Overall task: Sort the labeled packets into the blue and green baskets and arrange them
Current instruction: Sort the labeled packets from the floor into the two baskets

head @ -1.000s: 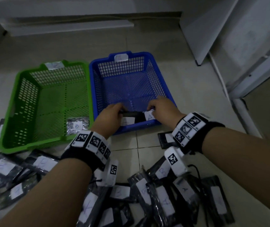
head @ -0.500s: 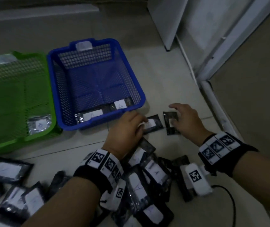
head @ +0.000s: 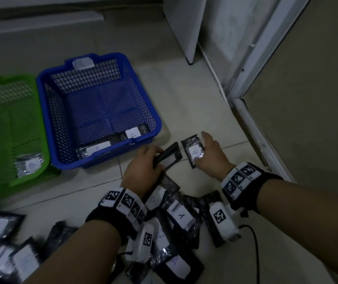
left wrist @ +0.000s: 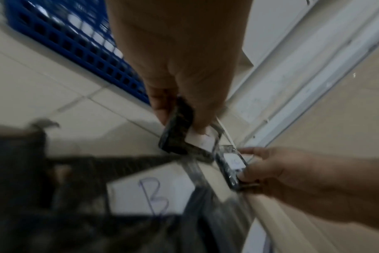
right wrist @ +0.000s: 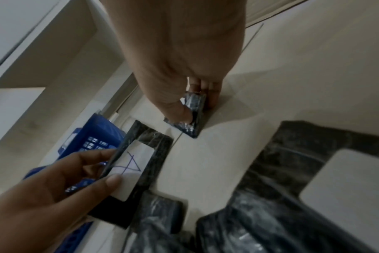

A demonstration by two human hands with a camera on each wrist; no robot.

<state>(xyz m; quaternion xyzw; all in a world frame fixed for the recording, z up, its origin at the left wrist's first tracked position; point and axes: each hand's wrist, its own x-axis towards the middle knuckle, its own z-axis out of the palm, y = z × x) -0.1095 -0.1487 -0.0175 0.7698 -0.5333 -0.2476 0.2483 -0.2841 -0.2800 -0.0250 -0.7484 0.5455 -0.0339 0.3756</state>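
Note:
My left hand point(head: 157, 158) pinches a black packet labelled A point(head: 169, 158), tilted up off the tiled floor just right of the blue basket point(head: 144, 103). The right wrist view shows its label point(right wrist: 130, 166) between thumb and fingers. My right hand point(head: 207, 149) grips a packet labelled B point(head: 193, 153) by its edges, low on the floor; the thumb and fingers pinch it point(right wrist: 194, 109). Two A packets point(head: 98, 150) lie along the blue basket's near wall. One B packet point(head: 30, 165) lies in the green basket point(head: 6, 99).
Several labelled packets point(head: 181, 216) lie piled on the floor under my wrists, with more at lower left point(head: 0, 226). A door frame and threshold point(head: 254, 128) run along the right. A black cable point(head: 255, 240) trails from my right wrist.
Both hands left the blue basket and moved right to the floor. The left hand has lifted the A packet; the right hand has closed its fingers round the B packet.

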